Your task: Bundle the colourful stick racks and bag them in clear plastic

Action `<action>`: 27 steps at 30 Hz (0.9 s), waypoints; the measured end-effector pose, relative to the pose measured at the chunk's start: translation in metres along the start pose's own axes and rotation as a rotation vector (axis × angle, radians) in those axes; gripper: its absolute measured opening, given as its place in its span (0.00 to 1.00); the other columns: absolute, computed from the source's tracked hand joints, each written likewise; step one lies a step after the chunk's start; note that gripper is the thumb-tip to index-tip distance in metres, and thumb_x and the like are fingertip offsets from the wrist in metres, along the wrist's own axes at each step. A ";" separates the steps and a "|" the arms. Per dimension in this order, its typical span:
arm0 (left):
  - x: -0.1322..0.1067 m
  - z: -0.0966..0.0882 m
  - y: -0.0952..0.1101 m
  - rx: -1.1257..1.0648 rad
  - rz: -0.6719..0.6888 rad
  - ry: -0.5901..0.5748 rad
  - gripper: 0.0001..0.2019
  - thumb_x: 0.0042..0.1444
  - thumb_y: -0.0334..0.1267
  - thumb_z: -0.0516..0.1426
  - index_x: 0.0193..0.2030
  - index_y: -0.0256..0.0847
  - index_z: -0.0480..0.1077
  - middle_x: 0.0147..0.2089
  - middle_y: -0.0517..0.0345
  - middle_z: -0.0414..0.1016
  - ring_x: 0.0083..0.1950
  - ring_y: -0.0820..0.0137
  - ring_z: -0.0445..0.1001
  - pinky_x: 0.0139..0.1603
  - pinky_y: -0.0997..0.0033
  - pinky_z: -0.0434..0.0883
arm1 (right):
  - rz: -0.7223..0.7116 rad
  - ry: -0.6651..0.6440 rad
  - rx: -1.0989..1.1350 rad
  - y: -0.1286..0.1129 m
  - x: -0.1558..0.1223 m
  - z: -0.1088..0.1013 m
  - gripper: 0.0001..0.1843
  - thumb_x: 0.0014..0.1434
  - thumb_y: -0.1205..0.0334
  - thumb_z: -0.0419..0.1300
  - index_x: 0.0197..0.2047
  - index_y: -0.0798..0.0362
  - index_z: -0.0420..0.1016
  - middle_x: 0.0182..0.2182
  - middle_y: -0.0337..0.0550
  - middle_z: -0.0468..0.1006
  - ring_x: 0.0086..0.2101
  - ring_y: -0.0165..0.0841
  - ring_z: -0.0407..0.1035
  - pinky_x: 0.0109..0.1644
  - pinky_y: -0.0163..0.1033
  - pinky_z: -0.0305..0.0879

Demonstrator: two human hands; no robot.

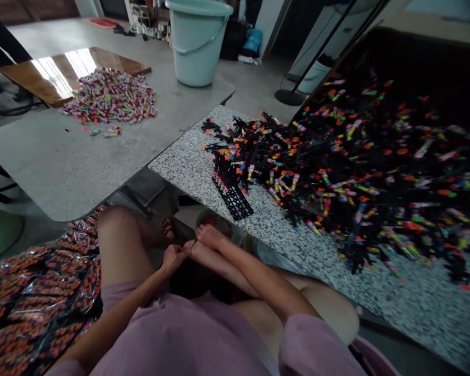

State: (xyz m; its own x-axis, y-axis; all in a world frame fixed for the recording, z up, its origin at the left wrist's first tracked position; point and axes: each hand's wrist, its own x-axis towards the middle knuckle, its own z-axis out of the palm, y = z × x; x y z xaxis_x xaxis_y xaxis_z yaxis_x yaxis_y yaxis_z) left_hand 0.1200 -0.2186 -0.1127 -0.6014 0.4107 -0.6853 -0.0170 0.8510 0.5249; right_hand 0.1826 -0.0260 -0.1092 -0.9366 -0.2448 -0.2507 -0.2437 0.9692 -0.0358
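Note:
My left hand (174,257) is low between my legs, its fingers pinched together near my raised lower leg. Close beside it on the right, my right hand (209,236) is also closed, resting by the same leg. A thin dark sliver (194,244) shows between the two hands, too small to name. Whatever the left fingers pinch is hidden. On the speckled table beyond my hands lies a black perforated tray (237,202) with a row of small colourful tubes at its far end.
A large pile of black pieces with colourful tubes (329,172) spreads over the speckled table (184,162). Another pile of small tubes (113,96) lies on the left table (58,172). A pale bucket (198,44) stands behind. Filled plastic packs (43,287) lie at lower left.

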 end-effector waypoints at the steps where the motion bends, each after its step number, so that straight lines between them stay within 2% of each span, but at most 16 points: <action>1: 0.001 0.000 0.000 0.002 -0.001 0.001 0.14 0.63 0.45 0.58 0.43 0.34 0.72 0.40 0.57 0.75 0.39 0.69 0.76 0.40 0.65 0.76 | 0.001 -0.010 -0.002 0.000 0.000 -0.001 0.11 0.66 0.71 0.52 0.40 0.61 0.76 0.40 0.54 0.79 0.42 0.40 0.73 0.43 0.42 0.70; 12: 0.001 -0.006 0.004 -0.006 0.031 0.048 0.14 0.62 0.46 0.59 0.36 0.34 0.71 0.33 0.61 0.73 0.33 0.73 0.73 0.36 0.69 0.73 | 0.011 -0.035 -0.003 0.000 0.000 -0.011 0.12 0.65 0.73 0.51 0.41 0.63 0.77 0.39 0.56 0.80 0.42 0.40 0.74 0.43 0.40 0.71; 15: -0.006 -0.007 0.004 -0.017 0.062 0.042 0.13 0.60 0.44 0.61 0.32 0.35 0.71 0.28 0.64 0.70 0.30 0.74 0.70 0.33 0.71 0.70 | -0.006 -0.017 0.012 0.002 -0.006 -0.010 0.14 0.65 0.74 0.50 0.47 0.63 0.75 0.43 0.58 0.80 0.43 0.39 0.74 0.44 0.40 0.71; 19: -0.017 0.000 0.003 -0.039 0.074 0.018 0.14 0.59 0.43 0.62 0.29 0.35 0.71 0.24 0.66 0.67 0.27 0.75 0.68 0.31 0.73 0.67 | -0.056 0.010 0.044 0.005 -0.013 -0.003 0.17 0.66 0.75 0.47 0.53 0.63 0.72 0.48 0.58 0.78 0.47 0.39 0.72 0.47 0.42 0.71; 23: -0.014 0.007 0.001 -0.055 0.027 0.011 0.15 0.61 0.46 0.60 0.31 0.35 0.71 0.27 0.64 0.69 0.28 0.75 0.70 0.31 0.72 0.69 | -0.035 -0.010 0.075 0.006 -0.008 0.000 0.16 0.66 0.75 0.47 0.49 0.64 0.74 0.45 0.59 0.78 0.45 0.41 0.71 0.44 0.42 0.69; 27: -0.003 0.005 0.001 -0.063 -0.010 -0.003 0.15 0.62 0.47 0.59 0.34 0.34 0.71 0.30 0.63 0.71 0.30 0.75 0.71 0.32 0.72 0.72 | -0.031 -0.047 0.089 0.007 0.000 0.000 0.15 0.65 0.74 0.48 0.46 0.65 0.75 0.42 0.57 0.79 0.44 0.41 0.70 0.43 0.41 0.67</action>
State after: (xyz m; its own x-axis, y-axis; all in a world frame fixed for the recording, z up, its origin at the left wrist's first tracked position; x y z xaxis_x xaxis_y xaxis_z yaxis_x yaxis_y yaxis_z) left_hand 0.1263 -0.2169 -0.1126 -0.5984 0.4037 -0.6920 -0.0729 0.8327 0.5488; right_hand 0.1807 -0.0196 -0.1090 -0.9155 -0.2754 -0.2933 -0.2474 0.9602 -0.1295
